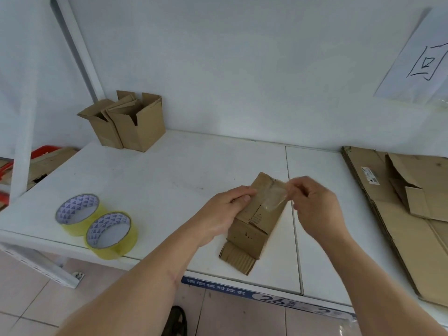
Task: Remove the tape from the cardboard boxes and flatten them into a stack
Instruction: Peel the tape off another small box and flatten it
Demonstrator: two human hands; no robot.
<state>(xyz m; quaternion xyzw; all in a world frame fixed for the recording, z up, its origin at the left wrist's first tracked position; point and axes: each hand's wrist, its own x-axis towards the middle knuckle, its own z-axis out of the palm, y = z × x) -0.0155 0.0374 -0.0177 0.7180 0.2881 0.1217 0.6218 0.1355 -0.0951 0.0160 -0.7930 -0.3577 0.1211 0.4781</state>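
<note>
On the white shelf (169,170), near its front edge, lay the box (252,229), collapsed. The left hand (225,212) gripped its left side; the right hand (312,204) pinched clear tape (274,197) partly lifted from the seam. Peeling low and slowly, box pinned, would likely spare the cardboard.

Bright, even, diffuse light, bluish-white cast, source not visible. Shadows soft and faint: a thin one under the box (252,229) at centre, a weak one by the tape rolls (97,224) lower left. Mild glare on the clear tape (274,197) at centre. Right hand (315,209) motion-blurred at the fingertips; left hand (223,214) sharper. Strong wide-angle bending: the post (77,44) upper left leans, the shelf (169,170) edge curves. Corners soft, overall detail slightly smeared.
</note>
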